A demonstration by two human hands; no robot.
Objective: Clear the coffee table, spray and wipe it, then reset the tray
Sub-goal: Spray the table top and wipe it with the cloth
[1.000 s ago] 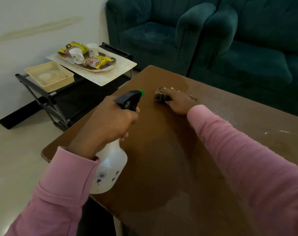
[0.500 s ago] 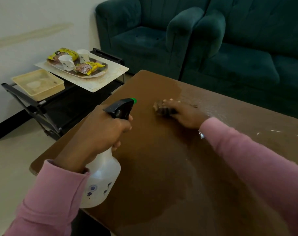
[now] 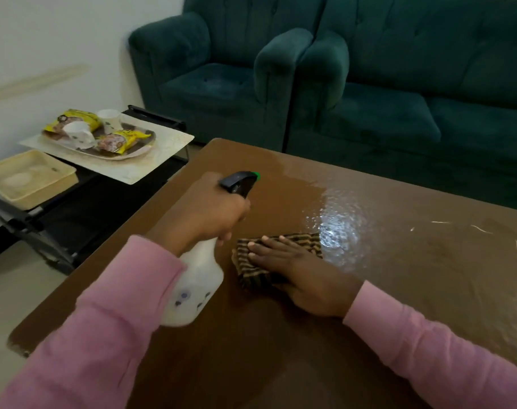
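My left hand (image 3: 210, 212) grips the neck of a white spray bottle (image 3: 196, 286) with a black trigger head, held above the left part of the brown coffee table (image 3: 280, 364). My right hand (image 3: 298, 270) lies flat with straight fingers on a brown striped cloth (image 3: 304, 242), pressing it against the tabletop just right of the bottle. A wet, shiny patch (image 3: 340, 222) spreads beyond the cloth. Off to the left, an oval tray (image 3: 146, 138) holding two white cups and two yellow snack packets sits on a pale mat.
A black side stand (image 3: 109, 202) left of the table carries the mat and a beige plastic tub (image 3: 26, 178). A dark green armchair (image 3: 215, 81) and sofa (image 3: 413, 93) stand close behind the table's far edge. Pale floor lies at the lower left.
My right hand has pulled the cloth back from the far left part of the table toward me, beside the bottle. The left hand keeps its hold on the bottle.
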